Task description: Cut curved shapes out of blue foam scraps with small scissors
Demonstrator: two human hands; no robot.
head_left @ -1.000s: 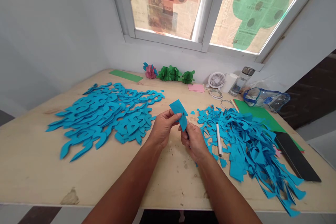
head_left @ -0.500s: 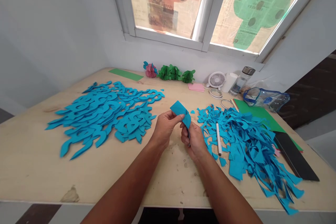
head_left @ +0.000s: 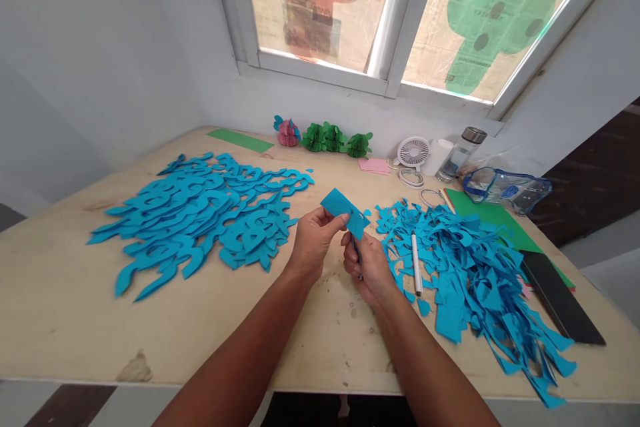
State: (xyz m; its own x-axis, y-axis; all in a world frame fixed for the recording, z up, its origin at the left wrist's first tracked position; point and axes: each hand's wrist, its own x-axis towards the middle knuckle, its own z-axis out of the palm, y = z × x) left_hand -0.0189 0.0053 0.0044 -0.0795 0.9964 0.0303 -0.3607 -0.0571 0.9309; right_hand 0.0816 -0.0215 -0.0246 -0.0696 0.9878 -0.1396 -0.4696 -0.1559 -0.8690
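Observation:
My left hand pinches a folded piece of blue paper between thumb and fingers above the middle of the table. Close against it on the right, my right hand is closed around scissors; only a little of their dark handle shows, and the blades are mostly hidden by the paper. A cut runs into the paper's right end. To the left lies a large pile of curly blue paper cutouts, and to the right a heap of blue paper scraps.
A white marker lies by the scraps. Beyond are green sheets, a black flat case, a clear pouch, a water bottle, a small fan and green paper figures along the wall.
The blue paper has turned in my left hand, its cut end swinging up and right. My right hand with the scissors has stayed close beside it.

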